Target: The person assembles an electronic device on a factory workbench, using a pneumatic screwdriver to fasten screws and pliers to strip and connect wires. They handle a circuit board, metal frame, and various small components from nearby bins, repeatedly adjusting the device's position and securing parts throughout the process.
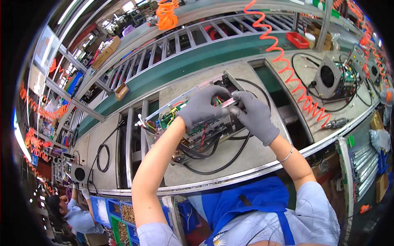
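While the open machine (213,130) lies on the tabletop (255,159), the head view shows the left hand (203,107) and right hand (255,116) both pinching a small pale piece (228,102) above the machine's far right part; a light, steady grip, clear of the machine's red wires (203,135), should help.

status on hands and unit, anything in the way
Right hand pinching small piece, left hand at it. Unit open below. Cable loops beside, not blocking.

Over the open chassis (225,126) we see a grey-gloved left hand (202,107) and grey-gloved right hand (255,117); inside it, a green circuit board (166,119); before it, black cable (204,174) and a plain blue apron (246,205); to its right, orange hose (310,107).
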The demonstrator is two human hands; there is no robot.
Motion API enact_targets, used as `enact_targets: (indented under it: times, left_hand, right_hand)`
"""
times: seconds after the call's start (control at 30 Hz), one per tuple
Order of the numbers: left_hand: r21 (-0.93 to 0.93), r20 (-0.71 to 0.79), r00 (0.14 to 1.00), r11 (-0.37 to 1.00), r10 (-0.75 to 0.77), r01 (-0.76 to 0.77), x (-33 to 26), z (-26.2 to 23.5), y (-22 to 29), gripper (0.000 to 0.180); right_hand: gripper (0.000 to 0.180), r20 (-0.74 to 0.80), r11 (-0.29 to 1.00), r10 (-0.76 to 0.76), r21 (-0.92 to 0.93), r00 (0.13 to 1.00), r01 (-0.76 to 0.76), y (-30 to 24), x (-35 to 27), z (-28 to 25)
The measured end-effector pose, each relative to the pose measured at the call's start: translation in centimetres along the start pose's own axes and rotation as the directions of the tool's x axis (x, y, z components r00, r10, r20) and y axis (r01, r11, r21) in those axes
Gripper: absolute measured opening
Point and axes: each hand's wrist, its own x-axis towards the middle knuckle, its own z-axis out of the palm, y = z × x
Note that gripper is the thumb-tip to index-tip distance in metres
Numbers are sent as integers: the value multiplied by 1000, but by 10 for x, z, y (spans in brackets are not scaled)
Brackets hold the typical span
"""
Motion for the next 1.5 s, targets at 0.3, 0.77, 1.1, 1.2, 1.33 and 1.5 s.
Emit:
enact_targets:
  times: [0.3,0.77,1.1,1.2,1.33,1.5]
  left_hand:
    - [-687,-210,834,683,-511,246,-103,11,65,36]
    - [-843,336,833,255,-440,475,-226,73,38,72]
    - [-524,-273,838,804,-472,282,-237,66,35,73]
    - [550,-681,721,739,127,389,-229,48,27,77]
    - [581,-741,651,641,163,501,-192,52,-9,71]
    - [639,-706,690,566,163,520,-187,55,-33,67]
  right_hand:
    - [26,16,932,-281,245,960,268,-58,-20,-9]
    - [30,700,828,-489,561,521,24,-98,-78,17]
    - [20,665,878,-478,374,574,298,-98,-56,10]
    - [20,565,926,-357,316,743,205,-98,-30,8]
    - [16,449,913,-96,395,888,-101,-74,-4,23]
    - [21,368,956,-180,285,912,74,-75,4,41]
